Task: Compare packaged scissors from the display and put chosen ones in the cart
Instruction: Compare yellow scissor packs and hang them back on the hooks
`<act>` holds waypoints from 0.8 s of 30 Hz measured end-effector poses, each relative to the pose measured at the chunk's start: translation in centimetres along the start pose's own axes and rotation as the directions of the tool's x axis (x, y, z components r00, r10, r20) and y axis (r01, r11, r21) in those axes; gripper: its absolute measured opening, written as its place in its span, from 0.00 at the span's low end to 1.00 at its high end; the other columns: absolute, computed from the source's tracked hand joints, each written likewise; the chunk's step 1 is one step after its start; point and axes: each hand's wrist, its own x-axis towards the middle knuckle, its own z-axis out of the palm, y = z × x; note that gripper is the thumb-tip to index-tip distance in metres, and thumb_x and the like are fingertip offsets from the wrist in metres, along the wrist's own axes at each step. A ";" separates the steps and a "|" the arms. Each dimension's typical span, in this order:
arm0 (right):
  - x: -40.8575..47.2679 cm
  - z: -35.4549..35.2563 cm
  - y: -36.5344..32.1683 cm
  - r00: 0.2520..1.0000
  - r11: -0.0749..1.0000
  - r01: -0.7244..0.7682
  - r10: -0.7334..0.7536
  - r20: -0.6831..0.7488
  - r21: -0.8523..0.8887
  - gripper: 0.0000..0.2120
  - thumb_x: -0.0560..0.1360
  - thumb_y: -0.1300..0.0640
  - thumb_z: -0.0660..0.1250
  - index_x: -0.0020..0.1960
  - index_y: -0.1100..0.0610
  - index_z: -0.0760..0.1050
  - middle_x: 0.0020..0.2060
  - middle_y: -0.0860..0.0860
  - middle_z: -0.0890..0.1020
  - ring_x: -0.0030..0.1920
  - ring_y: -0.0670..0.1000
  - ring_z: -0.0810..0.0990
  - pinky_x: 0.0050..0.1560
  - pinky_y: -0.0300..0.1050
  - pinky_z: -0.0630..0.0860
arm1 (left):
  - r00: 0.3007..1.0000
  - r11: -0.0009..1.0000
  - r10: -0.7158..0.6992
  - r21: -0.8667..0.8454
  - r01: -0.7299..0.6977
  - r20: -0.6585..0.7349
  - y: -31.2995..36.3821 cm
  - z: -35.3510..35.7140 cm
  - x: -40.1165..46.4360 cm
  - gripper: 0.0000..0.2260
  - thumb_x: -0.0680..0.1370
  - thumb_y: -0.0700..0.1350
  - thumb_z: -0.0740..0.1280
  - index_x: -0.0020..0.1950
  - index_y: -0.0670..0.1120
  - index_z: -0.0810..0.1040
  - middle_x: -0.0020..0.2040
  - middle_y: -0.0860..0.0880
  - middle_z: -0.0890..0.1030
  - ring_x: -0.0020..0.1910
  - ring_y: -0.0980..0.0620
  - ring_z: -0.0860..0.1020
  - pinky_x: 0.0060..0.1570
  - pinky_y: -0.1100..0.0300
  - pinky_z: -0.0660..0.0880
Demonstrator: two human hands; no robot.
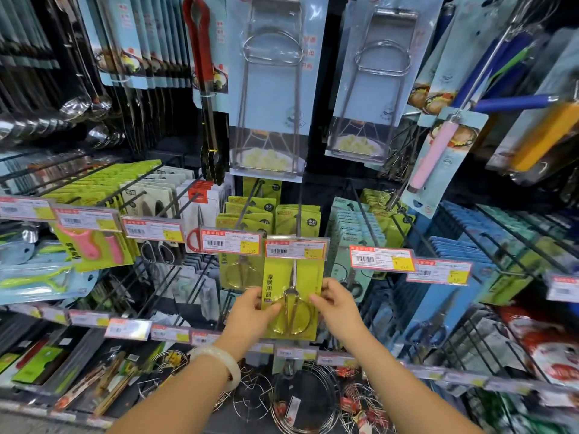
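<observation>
A yellow-green card pack of metal scissors [294, 296] hangs on a display hook at the centre, under an orange price tag [294, 249]. My left hand [253, 311] pinches the pack's lower left edge, thumb on the front. My right hand [336, 303] pinches its right edge. Both hold the same pack. A second, similar scissors pack [239, 270] hangs just to the left behind it. More green packs [297, 217] hang behind on the hooks. No cart is in view.
Peg hooks with price tags stick out towards me across the whole row. Pink and green peelers [91, 245] hang at left, blue scissors packs [438, 308] at right, dish clamps [269, 89] above, wire racks [297, 399] below.
</observation>
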 end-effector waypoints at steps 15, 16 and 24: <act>1.5 1.0 0.5 0.992 0.994 -0.114 0.114 -0.062 0.004 0.11 0.78 0.57 0.63 0.59 0.59 0.70 0.45 0.53 0.78 0.47 0.53 0.76 0.48 0.44 0.73 | 0.997 0.996 -0.082 -0.023 0.082 0.001 -1.0 0.9 2.4 0.20 0.76 0.47 0.69 0.65 0.42 0.72 0.54 0.42 0.79 0.48 0.47 0.78 0.45 0.57 0.78; 1.7 1.1 0.7 0.990 0.992 -0.128 0.127 -0.053 -0.019 0.13 0.78 0.56 0.63 0.61 0.59 0.70 0.45 0.50 0.77 0.48 0.51 0.76 0.49 0.43 0.73 | 0.995 0.995 -0.097 0.017 0.097 0.004 -1.1 1.0 2.6 0.24 0.75 0.47 0.69 0.69 0.42 0.68 0.60 0.42 0.78 0.55 0.45 0.78 0.53 0.52 0.77; 0.0 -1.4 6.1 0.915 0.841 -0.354 0.403 0.036 -0.410 0.28 0.76 0.52 0.65 0.71 0.60 0.59 0.68 0.57 0.70 0.66 0.57 0.71 0.63 0.46 0.70 | 0.949 0.815 -0.227 0.576 0.062 0.219 -2.1 5.9 2.2 0.39 0.73 0.52 0.70 0.77 0.45 0.52 0.75 0.41 0.61 0.72 0.42 0.63 0.69 0.51 0.66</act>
